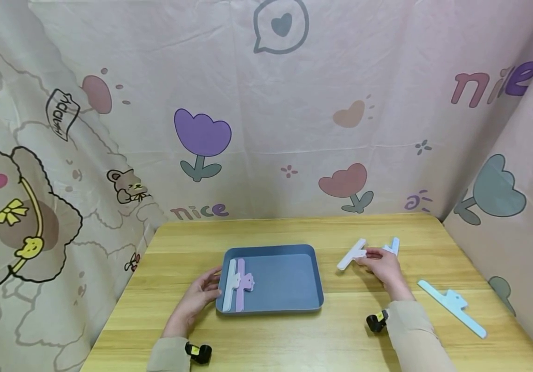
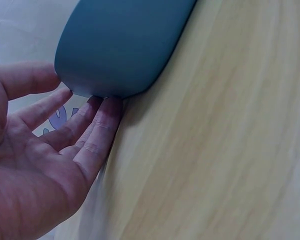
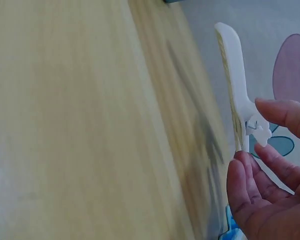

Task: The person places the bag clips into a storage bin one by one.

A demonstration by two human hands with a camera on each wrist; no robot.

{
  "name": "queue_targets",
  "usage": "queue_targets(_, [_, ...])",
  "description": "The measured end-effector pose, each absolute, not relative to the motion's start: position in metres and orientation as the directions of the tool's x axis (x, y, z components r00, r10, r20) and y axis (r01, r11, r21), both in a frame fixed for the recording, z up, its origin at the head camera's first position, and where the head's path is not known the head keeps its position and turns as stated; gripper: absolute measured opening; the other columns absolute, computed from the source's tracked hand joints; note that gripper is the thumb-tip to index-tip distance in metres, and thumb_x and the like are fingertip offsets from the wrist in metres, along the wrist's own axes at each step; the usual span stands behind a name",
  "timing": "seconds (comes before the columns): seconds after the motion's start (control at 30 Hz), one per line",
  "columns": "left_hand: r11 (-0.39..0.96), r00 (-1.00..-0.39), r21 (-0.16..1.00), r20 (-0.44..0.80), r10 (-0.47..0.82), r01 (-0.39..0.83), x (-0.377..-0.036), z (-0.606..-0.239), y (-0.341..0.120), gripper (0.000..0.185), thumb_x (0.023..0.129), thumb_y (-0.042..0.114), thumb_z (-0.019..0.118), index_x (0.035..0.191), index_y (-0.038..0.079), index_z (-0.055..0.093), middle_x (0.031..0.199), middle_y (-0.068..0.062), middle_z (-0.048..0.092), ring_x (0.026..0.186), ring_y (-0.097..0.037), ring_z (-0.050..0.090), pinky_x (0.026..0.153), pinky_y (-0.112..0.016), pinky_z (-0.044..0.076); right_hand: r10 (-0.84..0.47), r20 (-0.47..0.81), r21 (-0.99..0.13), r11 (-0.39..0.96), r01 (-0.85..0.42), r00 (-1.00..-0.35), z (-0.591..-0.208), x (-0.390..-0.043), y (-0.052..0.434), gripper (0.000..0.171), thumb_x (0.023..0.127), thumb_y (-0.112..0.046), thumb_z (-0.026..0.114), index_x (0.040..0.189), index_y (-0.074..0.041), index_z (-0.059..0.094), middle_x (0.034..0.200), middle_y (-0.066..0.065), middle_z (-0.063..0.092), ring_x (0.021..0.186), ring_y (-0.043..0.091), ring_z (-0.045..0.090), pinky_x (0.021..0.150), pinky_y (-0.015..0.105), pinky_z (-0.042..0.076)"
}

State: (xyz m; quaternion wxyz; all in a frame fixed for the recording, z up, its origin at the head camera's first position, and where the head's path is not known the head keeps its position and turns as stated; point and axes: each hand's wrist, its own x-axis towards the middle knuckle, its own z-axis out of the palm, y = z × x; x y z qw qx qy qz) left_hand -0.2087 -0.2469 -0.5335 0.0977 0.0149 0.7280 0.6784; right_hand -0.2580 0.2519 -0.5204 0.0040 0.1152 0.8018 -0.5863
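Note:
My right hand (image 1: pixel 384 266) pinches a white bag clip (image 1: pixel 351 254) beside the tray's right side. In the right wrist view, the thumb and fingertips are at the clip's handle, and the long white bar (image 3: pixel 233 65) stands tilted above the table. My left hand (image 1: pixel 197 294) rests against the left wall of a blue-grey tray (image 1: pixel 275 311), its extended fingers (image 2: pixel 92 145) touching the outside. Inside that tray, a white clip (image 1: pixel 230 289) and a purple clip (image 1: pixel 240 294) lie side by side along the left wall.
Just beyond my right hand lies a blue clip (image 1: pixel 395 245), partly hidden by the fingers. A light blue clip (image 1: pixel 452 306) lies slantwise near the table's right side. A patterned curtain (image 1: pixel 266 103) hangs behind the wooden table (image 1: pixel 266 341).

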Motion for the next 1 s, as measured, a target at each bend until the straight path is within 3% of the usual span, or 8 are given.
queue_targets(0.27, [0.083,-0.98,0.99,-0.128,0.151,-0.116,-0.208,-0.533,-0.247,0.067,0.087,-0.013,0.056,0.149,-0.001,0.035,0.139,-0.03,0.043,0.12,-0.041,0.049,0.09,-0.041,0.051,0.127,-0.101,-0.966,0.223,0.127,-0.987,-0.511,-0.258,0.247,0.069,0.082,-0.015,0.079,0.137,0.01,0.046,0.129,0.026,0.055,0.093,0.008,0.059,0.08,0.021,0.051])
queue_targets(0.53, [0.078,-0.978,0.991,-0.12,0.17,-0.108,-0.211,-0.534,-0.247,0.066,0.087,-0.012,0.056,0.148,-0.004,0.033,0.139,-0.031,0.043,0.119,-0.041,0.05,0.09,-0.042,0.051,0.124,-0.091,-0.977,0.18,0.113,-0.988,-0.502,-0.264,0.238,0.065,0.083,-0.013,0.078,0.136,0.008,0.049,0.128,0.023,0.057,0.09,0.004,0.06,0.086,0.029,0.052])
queue_targets(0.73, [0.071,-0.977,0.991,-0.121,0.176,-0.11,-0.211,-0.535,-0.247,0.066,0.087,-0.013,0.056,0.149,-0.004,0.033,0.139,-0.031,0.042,0.12,-0.041,0.049,0.091,-0.042,0.05,0.11,-0.053,-0.979,0.19,0.073,-0.992,-0.496,-0.269,0.229,0.065,0.082,-0.014,0.079,0.135,0.007,0.05,0.127,0.023,0.058,0.093,0.006,0.06,0.081,0.021,0.05])
queue_targets(1.0, [0.077,-0.978,0.99,-0.129,0.162,-0.118,-0.209,-0.532,-0.246,0.066,0.088,-0.013,0.055,0.149,-0.003,0.033,0.141,-0.031,0.042,0.122,-0.042,0.048,0.093,-0.044,0.05,0.054,-0.044,-0.987,0.153,0.051,-0.998,-0.478,-0.277,0.212,0.062,0.083,-0.013,0.078,0.136,0.007,0.051,0.13,0.024,0.055,0.098,0.011,0.059,0.083,0.022,0.051])
